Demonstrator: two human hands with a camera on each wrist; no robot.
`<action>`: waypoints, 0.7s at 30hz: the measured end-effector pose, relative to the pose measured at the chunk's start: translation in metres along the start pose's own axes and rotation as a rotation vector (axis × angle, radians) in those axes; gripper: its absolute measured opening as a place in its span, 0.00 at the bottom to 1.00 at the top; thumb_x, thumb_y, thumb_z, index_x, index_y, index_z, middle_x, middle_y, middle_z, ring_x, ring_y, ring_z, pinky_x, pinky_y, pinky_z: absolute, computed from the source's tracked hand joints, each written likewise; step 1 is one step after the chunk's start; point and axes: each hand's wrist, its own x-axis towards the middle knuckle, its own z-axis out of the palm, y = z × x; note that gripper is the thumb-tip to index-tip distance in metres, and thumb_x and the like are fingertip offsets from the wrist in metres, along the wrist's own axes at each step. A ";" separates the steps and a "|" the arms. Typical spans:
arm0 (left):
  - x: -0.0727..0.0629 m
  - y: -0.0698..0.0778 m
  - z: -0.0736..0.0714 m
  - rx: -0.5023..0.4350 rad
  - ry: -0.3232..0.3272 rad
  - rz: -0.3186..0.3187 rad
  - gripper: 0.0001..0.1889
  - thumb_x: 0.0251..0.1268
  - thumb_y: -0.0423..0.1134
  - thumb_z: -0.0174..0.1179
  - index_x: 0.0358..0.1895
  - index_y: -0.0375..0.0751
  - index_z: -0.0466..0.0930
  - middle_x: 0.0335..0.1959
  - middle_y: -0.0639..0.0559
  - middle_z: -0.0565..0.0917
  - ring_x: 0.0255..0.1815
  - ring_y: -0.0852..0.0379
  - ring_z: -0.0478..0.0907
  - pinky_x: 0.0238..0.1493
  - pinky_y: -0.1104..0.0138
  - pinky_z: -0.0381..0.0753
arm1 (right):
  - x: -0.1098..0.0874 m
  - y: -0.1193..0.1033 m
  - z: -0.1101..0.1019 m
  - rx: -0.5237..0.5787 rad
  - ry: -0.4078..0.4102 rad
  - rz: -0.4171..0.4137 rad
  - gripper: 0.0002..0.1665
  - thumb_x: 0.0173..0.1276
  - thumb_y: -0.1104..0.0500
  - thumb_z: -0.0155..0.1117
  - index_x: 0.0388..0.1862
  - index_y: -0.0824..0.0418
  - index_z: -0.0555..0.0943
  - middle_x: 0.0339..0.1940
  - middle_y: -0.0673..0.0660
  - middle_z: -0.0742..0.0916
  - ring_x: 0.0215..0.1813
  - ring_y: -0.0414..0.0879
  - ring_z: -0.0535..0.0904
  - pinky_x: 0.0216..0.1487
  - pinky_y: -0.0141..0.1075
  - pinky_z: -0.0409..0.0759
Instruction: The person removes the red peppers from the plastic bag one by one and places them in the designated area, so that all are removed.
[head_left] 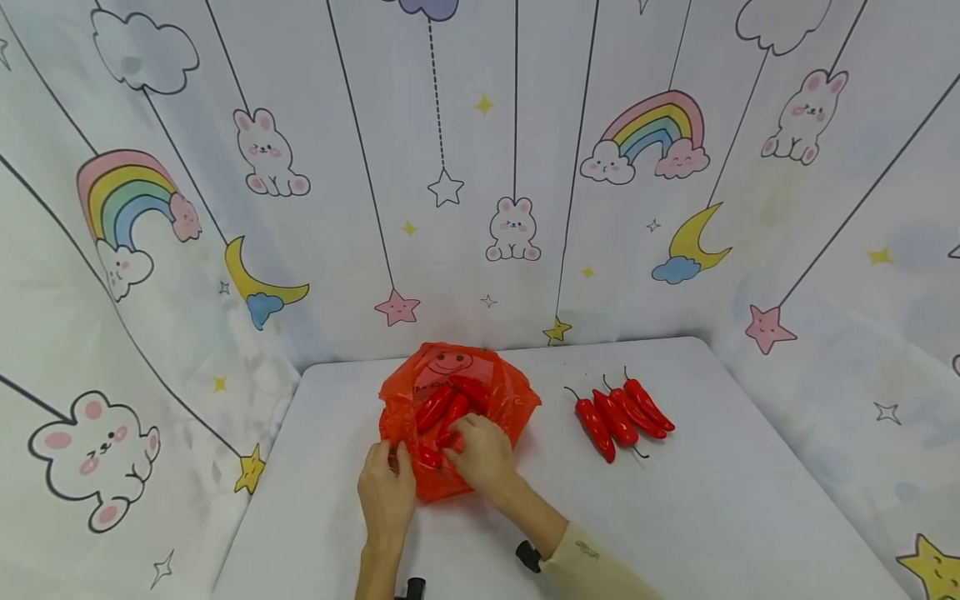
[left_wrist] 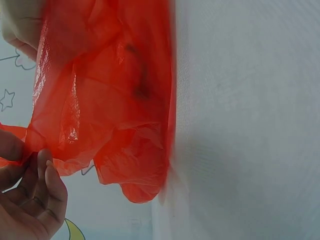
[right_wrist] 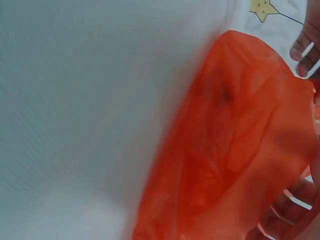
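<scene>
The left hand (head_left: pixel 386 493) pinches the near rim of a red plastic bag (head_left: pixel 517 402) on the table (head_left: pixel 720 508), several red peppers (head_left: pixel 433 408) inside, while the right hand (head_left: pixel 486 457) reaches in, its grip impossible to tell, and four more peppers (head_left: pixel 615 419) lie to the right
</scene>
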 end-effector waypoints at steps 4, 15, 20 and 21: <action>0.000 0.000 0.000 -0.002 -0.001 -0.003 0.03 0.70 0.28 0.65 0.37 0.33 0.81 0.27 0.49 0.76 0.27 0.55 0.73 0.28 0.63 0.77 | 0.000 -0.001 0.007 -0.008 -0.037 -0.002 0.21 0.55 0.49 0.85 0.45 0.54 0.89 0.42 0.49 0.88 0.43 0.46 0.84 0.45 0.41 0.87; -0.001 -0.001 0.002 0.003 -0.017 -0.028 0.03 0.71 0.30 0.64 0.38 0.34 0.81 0.28 0.49 0.77 0.28 0.55 0.74 0.29 0.65 0.78 | 0.002 -0.007 0.022 -0.064 -0.138 -0.051 0.27 0.55 0.46 0.85 0.49 0.56 0.88 0.40 0.49 0.87 0.41 0.44 0.84 0.45 0.39 0.87; -0.002 -0.002 0.003 0.004 -0.015 -0.020 0.03 0.70 0.29 0.64 0.38 0.33 0.81 0.28 0.49 0.77 0.27 0.55 0.73 0.28 0.64 0.78 | 0.000 -0.009 0.029 -0.088 -0.158 -0.067 0.27 0.54 0.46 0.85 0.49 0.56 0.87 0.40 0.50 0.86 0.40 0.44 0.84 0.44 0.40 0.87; -0.002 -0.002 0.003 0.005 -0.015 -0.018 0.03 0.70 0.29 0.64 0.38 0.33 0.82 0.28 0.49 0.77 0.27 0.55 0.73 0.28 0.63 0.78 | 0.000 -0.009 0.030 -0.092 -0.160 -0.069 0.27 0.54 0.47 0.86 0.49 0.56 0.87 0.39 0.50 0.86 0.40 0.44 0.84 0.43 0.40 0.87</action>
